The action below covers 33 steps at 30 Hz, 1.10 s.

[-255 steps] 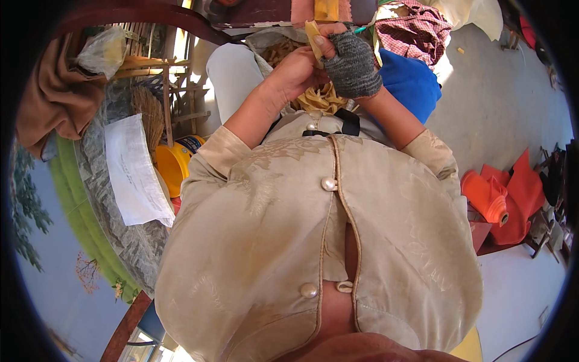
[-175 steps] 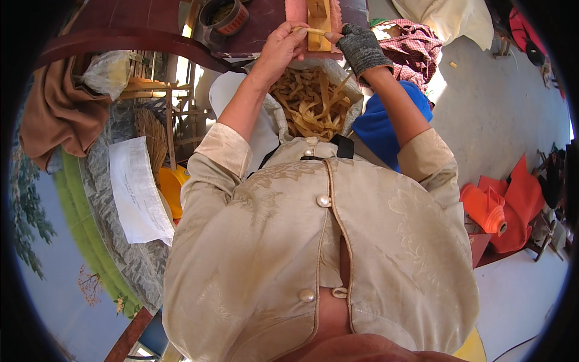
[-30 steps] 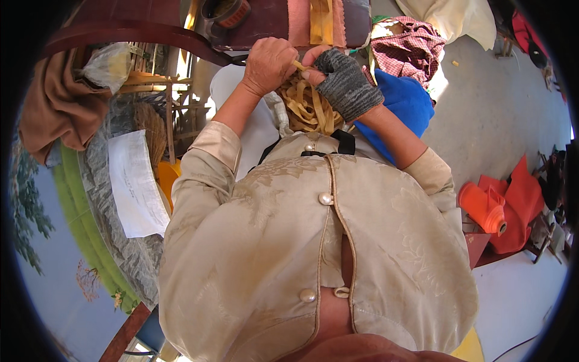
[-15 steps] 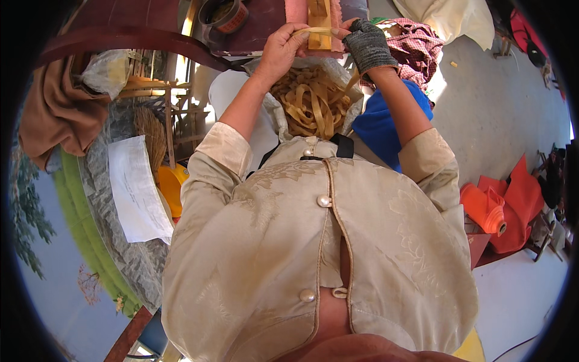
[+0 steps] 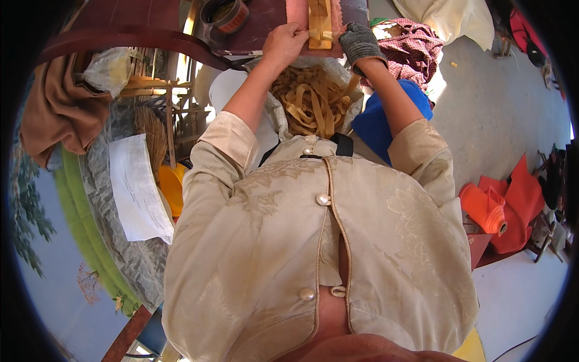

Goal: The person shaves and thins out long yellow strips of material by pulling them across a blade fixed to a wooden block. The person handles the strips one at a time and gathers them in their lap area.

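A pale tan strip (image 5: 321, 35) is stretched across a narrow yellowish wooden block (image 5: 320, 9) at the top of the view. My bare left hand (image 5: 284, 44) is closed, pinching the strip's left end. On the other side my right hand (image 5: 360, 43), in a dark grey knitted glove, has its fingers closed at the right end; its fingertips are partly hidden. Under the block lies a pink cloth (image 5: 295, 13) on a dark red table (image 5: 265, 17). Below my hands, a whitish sack (image 5: 277, 114) holds a tangled heap of tan strips (image 5: 313, 105).
A round tub (image 5: 232, 18) stands on the table to the left. Blue cloth (image 5: 386, 114) and red checked cloth (image 5: 416, 48) lie right of the sack. A brown cloth (image 5: 63, 108), a straw broom (image 5: 148, 130) and orange-red rolled material (image 5: 485, 205) are farther out.
My right hand has shifted slightly left and toward me. The strip now sits a little lower across the block, and my left fingers have turned more over its end.
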### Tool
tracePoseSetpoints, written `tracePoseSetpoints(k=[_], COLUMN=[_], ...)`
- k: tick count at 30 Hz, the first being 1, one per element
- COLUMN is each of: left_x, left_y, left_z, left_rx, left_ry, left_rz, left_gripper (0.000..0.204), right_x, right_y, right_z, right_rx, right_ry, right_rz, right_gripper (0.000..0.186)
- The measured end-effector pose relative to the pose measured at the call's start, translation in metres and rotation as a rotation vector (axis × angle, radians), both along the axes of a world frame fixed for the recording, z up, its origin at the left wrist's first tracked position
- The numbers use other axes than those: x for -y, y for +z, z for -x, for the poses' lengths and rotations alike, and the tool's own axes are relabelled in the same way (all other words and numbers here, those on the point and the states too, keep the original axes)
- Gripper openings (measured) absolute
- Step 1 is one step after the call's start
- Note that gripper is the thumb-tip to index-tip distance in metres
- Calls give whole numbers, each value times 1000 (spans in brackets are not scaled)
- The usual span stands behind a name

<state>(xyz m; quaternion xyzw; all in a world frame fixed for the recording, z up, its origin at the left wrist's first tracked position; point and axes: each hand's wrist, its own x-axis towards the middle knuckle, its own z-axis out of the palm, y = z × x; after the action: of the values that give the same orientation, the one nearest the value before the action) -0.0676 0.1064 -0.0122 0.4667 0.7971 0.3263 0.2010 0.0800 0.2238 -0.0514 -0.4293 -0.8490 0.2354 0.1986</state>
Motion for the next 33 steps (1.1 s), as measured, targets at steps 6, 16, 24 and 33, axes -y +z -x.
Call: tracePoseSetpoints(k=[6, 16, 24, 33], left_x=[54, 87, 85, 84], left_y=[6, 5, 9, 37], left_z=[-24, -50, -69, -59], left_rx=[-156, 1897, 1290, -81], left_ry=[-152, -179, 10, -117], left_rz=[-151, -125, 73, -554], left_gripper=[31, 19, 21, 13], right_x=[57, 138, 121, 97], right_y=[42, 70, 76, 51], right_z=[-25, -39, -29, -23], right_rx=[-467, -407, -494, -399], right_ry=[130, 544, 317, 441], right_rz=[109, -121, -41, 872], right_gripper=[18, 21, 25, 23])
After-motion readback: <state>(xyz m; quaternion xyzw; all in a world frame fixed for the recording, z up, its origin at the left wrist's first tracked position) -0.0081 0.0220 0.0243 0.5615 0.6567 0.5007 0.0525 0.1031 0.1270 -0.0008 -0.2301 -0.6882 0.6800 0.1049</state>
